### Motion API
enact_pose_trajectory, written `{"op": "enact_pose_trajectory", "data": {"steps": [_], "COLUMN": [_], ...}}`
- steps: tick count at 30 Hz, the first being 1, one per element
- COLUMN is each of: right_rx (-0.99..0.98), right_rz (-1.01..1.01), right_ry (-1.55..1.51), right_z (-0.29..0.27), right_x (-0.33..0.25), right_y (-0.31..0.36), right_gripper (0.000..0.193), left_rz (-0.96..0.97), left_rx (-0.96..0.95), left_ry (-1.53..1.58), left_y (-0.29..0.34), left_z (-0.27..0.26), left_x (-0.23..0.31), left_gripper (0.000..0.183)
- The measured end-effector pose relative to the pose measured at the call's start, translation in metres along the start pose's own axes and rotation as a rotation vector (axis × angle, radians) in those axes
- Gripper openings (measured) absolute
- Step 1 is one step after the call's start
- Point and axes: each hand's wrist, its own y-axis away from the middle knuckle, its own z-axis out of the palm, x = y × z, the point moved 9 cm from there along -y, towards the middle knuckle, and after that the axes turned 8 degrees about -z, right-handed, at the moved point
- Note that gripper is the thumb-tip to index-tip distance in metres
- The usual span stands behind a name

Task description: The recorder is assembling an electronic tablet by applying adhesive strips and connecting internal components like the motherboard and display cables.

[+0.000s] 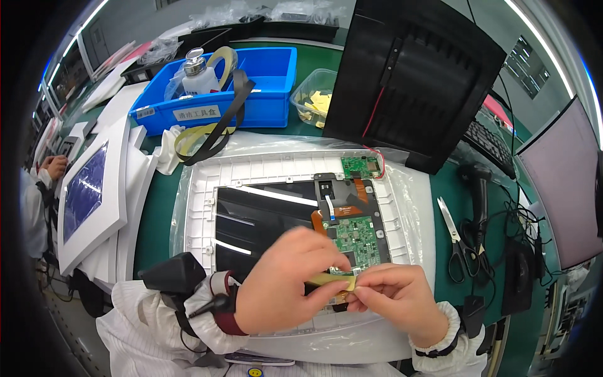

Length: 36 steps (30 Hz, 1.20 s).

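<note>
A short strip of yellow tape (336,278) is pinched between my two hands. My left hand (286,279) has thumb and fingers closed on its left part. At its right end the fingertips of my right hand (399,300) grip it. Beneath them lies a white device housing (204,188), open side up, with a dark glossy panel (270,210) in it. A green circuit board (358,237) sits on the panel's right side, partly hidden by my hands. A smaller green board (358,166) with a red wire is at the housing's top edge.
Behind stands a blue bin (264,112) with a pump bottle (200,78), beside a clear tub (314,94) of yellow pieces. A large black panel (408,75) leans at back right. Scissors (457,245) and a scanner (475,195) lie right. Left are stacked white frames (94,188) and another person's hand (56,166).
</note>
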Motion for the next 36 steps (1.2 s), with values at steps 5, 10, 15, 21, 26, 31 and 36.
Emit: {"op": "enact_pose_trajectory", "data": {"steps": [5,10,15,21,26,31,36], "right_rx": [0.057,0.059,0.065,0.045,0.074,0.084,0.096], "right_rz": [0.031,-0.010,-0.063,-0.102,-0.093,-0.087,-0.092], "right_ry": [-0.010,0.012,0.041,0.084,0.092,0.085,0.085], "right_z": [0.000,0.001,0.000,0.002,0.001,0.001,0.001], "right_x": [0.004,0.003,0.001,-0.002,0.000,0.000,0.000], "right_y": [0.000,-0.002,-0.001,-0.001,0.000,-0.001,0.000], "right_gripper": [0.014,0.014,0.014,0.015,0.014,0.013,0.013], "left_rz": [0.067,-0.003,0.056,0.180,0.195,0.198,0.192], "left_rx": [0.050,-0.002,0.043,0.103,0.097,0.096,0.095], "left_ry": [-0.059,0.019,0.004,-0.155,-0.197,-0.211,-0.192], "left_y": [0.008,0.007,0.008,0.017,0.019,0.020,0.019], "left_z": [0.003,0.006,0.004,0.005,0.008,0.008,0.008], "left_x": [0.010,0.002,0.006,0.017,0.019,0.019,0.019], "left_gripper": [0.017,0.015,0.015,0.018,0.020,0.020,0.021]}}
